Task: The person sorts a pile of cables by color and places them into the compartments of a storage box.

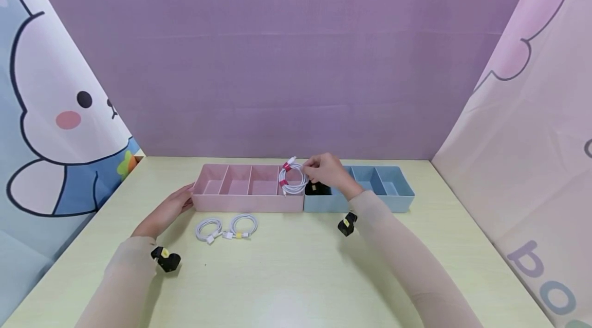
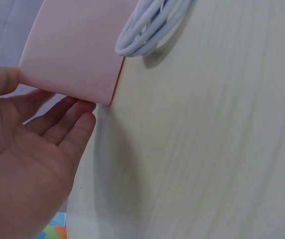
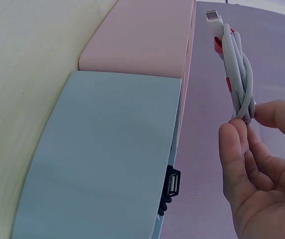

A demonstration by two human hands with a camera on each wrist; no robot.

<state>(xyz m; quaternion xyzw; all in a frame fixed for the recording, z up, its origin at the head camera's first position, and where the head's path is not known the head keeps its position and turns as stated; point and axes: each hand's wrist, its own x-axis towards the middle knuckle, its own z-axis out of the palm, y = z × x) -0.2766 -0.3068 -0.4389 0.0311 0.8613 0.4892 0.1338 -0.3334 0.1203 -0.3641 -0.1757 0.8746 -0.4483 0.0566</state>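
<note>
My right hand (image 1: 327, 169) pinches a coiled white charging cable (image 1: 293, 178) between thumb and fingertips. It holds the coil above the right end of the pink divided box (image 1: 247, 203). Red ties bind this coil, and in the right wrist view its USB-C plug (image 3: 213, 16) points up and away from the fingers. My left hand (image 1: 170, 211) touches the left end of the pink box, its fingers fairly straight against that end wall. Two more white coiled cables lie on the table before the pink box: one plain (image 1: 209, 230), one with a yellow tie (image 1: 243, 225).
A blue divided box (image 1: 358, 205) stands end to end with the pink one. Its leftmost compartment contains a black cable (image 1: 317, 188), whose USB connector (image 3: 173, 183) sticks up over the rim. A purple backdrop (image 1: 287, 60) rises behind the table (image 1: 277, 276), with printed cloths at both sides.
</note>
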